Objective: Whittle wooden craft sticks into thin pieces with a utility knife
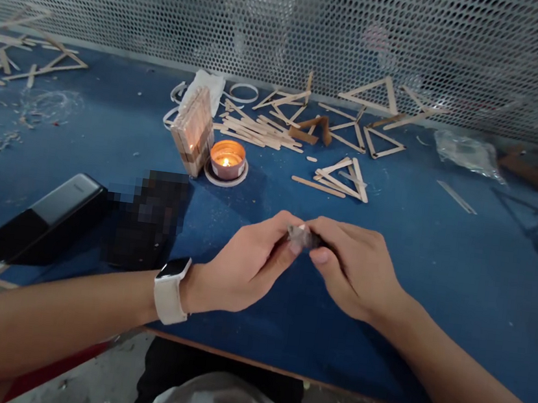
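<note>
Both hands meet above the blue table near its front. A small greyish, crumpled-looking piece (302, 236) is pinched between them, dark at its right end; its kind cannot be made out. My left hand (246, 261), with a watch (172, 289) on the wrist, closes thumb and fingers on its left end. My right hand (359, 268) grips the dark end with thumb and curled fingers. Beyond the hands, a lit candle in a tin (227, 160) stands on a round lid. Right of it lies a triangle of wooden sticks (345, 179) beside a loose stick (318, 187).
A wrapped stack of sticks (193, 130) stands upright against the candle's left. Several loose sticks (258, 129) and stick triangles lie by the perforated metal screen (290, 27). A power bank (46, 216) with a cable and a dark pixelated object (146, 222) lie at left. Clear plastic wrap (468, 154) lies right.
</note>
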The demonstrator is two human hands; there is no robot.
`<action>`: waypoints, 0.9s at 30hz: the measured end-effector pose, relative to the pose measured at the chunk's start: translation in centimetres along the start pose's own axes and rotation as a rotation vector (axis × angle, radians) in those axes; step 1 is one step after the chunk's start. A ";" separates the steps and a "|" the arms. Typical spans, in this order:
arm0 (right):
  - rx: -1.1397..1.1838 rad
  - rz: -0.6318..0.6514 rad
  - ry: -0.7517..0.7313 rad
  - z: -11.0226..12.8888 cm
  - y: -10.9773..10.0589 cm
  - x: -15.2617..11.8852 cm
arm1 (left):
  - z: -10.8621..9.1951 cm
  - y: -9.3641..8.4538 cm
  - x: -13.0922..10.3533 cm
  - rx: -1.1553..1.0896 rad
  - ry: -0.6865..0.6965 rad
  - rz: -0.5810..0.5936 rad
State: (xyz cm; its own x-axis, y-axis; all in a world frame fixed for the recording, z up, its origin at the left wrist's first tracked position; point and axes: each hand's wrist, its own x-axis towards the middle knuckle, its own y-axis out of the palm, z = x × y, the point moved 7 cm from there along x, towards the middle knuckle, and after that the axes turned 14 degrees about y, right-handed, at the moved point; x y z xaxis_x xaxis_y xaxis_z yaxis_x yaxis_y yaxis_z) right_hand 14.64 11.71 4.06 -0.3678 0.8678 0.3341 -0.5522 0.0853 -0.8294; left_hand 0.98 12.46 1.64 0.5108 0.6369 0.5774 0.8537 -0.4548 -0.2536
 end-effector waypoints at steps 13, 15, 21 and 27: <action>0.212 0.204 0.009 -0.2 0.2 0.1 | -0.3 0.4 0.2 -0.067 0.050 0.161; 0.232 0.212 0.022 -0.3 0.2 0.2 | 0.0 0.4 0.2 -0.055 0.013 0.164; 0.316 0.252 0.061 -0.4 0.3 0.2 | 0.0 0.4 0.3 -0.024 0.028 0.161; 0.325 0.228 0.049 -0.3 0.3 0.1 | -0.1 0.4 0.3 -0.037 0.018 0.186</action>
State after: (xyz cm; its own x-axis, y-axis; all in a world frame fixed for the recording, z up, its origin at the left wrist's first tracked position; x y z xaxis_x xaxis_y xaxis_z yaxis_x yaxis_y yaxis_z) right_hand 14.69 11.95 3.73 -0.4766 0.8694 0.1301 -0.6716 -0.2645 -0.6921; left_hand 1.46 12.43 1.75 0.6571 0.5289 0.5371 0.7405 -0.5863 -0.3285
